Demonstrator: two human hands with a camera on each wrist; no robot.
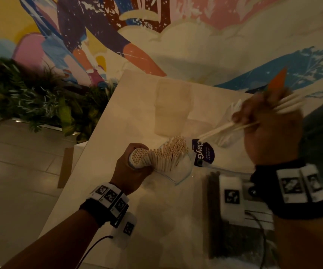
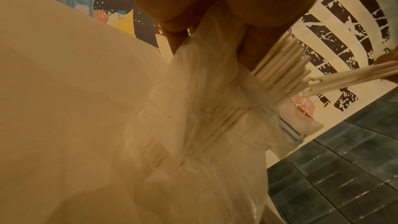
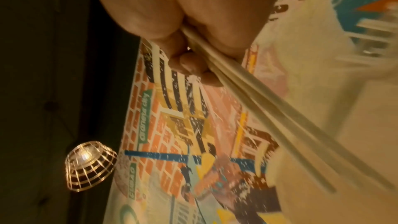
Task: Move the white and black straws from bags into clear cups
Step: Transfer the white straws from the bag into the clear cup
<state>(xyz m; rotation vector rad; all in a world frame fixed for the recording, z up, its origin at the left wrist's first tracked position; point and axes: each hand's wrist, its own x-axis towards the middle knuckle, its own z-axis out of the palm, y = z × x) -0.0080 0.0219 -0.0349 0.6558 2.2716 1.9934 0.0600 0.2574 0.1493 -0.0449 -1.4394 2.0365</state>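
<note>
My left hand grips a clear plastic bag bunched round a thick bundle of white straws, whose open ends fan up toward me. My right hand, raised to the right of the bag, grips a few white straws whose tips still reach the bag's mouth; in the right wrist view these straws run out from between its curled fingers. A clear cup stands on the table behind the bag. Black straws lie in a bag at the near right.
The pale table ends in a left edge with tiled floor below. A purple-labelled packet lies beside the bag. More clear plastic, blurred, sits behind the held straws. Green plants and a painted wall stand beyond.
</note>
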